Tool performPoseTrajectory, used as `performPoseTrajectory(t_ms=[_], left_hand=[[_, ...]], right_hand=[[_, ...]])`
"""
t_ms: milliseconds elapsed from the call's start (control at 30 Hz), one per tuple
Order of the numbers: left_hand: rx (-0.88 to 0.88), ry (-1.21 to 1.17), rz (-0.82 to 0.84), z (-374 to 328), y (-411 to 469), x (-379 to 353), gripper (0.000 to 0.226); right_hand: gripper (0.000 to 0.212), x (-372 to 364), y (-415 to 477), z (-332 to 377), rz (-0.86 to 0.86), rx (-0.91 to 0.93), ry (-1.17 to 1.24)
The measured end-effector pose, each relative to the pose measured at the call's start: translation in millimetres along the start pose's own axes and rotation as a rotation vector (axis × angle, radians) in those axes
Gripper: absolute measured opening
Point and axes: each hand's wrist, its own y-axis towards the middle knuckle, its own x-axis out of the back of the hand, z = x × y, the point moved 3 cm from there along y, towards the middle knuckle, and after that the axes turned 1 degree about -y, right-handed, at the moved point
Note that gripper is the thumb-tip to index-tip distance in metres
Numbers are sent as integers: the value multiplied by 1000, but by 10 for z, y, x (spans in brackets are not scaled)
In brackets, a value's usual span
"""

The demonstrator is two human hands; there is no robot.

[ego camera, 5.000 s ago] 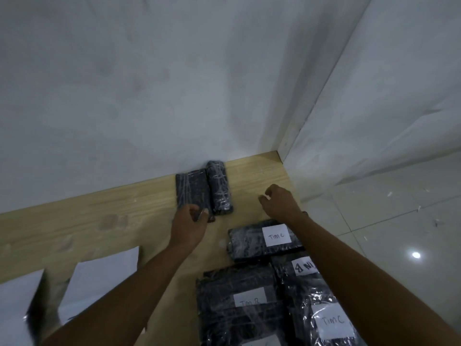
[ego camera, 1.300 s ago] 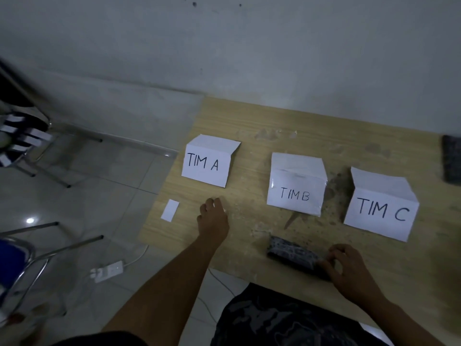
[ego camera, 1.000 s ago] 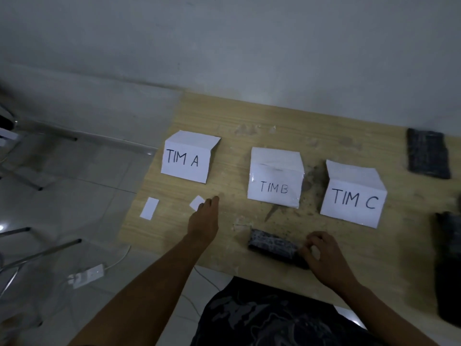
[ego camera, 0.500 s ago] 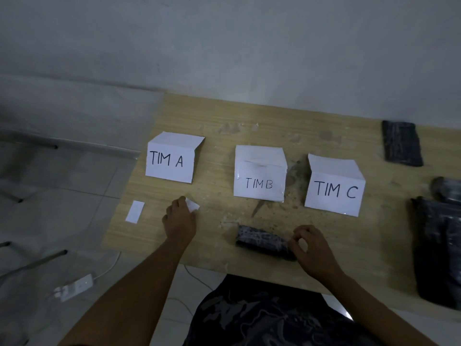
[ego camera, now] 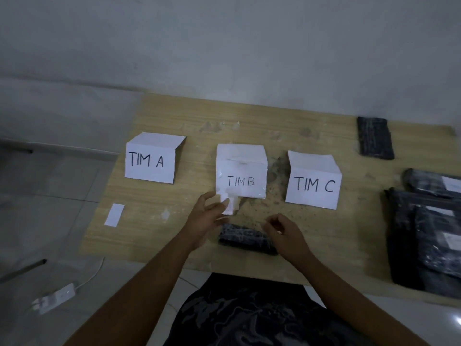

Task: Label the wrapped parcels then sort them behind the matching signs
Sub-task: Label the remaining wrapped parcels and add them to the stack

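Labelling parcel point(ego camera: 247, 239) at bench point(ego camera: 149, 233) front edge. Left hand point(ego camera: 207, 221) pinches label point(ego camera: 229, 204) just above parcel. Right hand point(ego camera: 284, 233) half-curled at parcel right end; grip unclear. Steady parcel, lay label flat on top face, press smooth.

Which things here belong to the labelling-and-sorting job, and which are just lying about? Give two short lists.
Job: small white paper label pinched in the left hand; small black plastic-wrapped parcel; folded white paper signs TIM A, TIM B, TIM C; pile of labelled black parcels; spare white label slip.
Lying about: white power strip on the tiled floor.
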Motion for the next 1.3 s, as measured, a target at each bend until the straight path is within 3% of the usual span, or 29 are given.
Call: performPoseTrajectory(t_ms=[133,233,367,500,600,800,933,1033,1133,1300], left_hand=[[89,-174,210,110,-109,-304,41],[142,-163,318,197,-159,-400,46],[195,-102,366,278,-161,-410,53],[248,-41,330,312,-128,-375,47],[302,-20,286,330,-127,-346,55],[178,38,239,361,-97,-342,49],[81,117,85,319,-56,-367,58],[71,136,49,260,-1,-347,62],[17,326,106,221,55,-308,86],[-15,558,287,119,20,-390,108]], right_hand=[[26,-72,73,93,53,-257,427],[27,-73,99,98,26,-280,574],[21,-5,50,43,-40,-221,523],[9,54,9,-96,-114,-213,390],[9,89,-11,-175,-166,-232,358],[6,62,-91,-207,-297,-238,398],[32,9,-106,-199,-181,-299,383],[37,19,-71,-178,-161,-287,271],[37,76,5,-75,-245,-179,242],[57,47,138,173,-21,-102,217]])
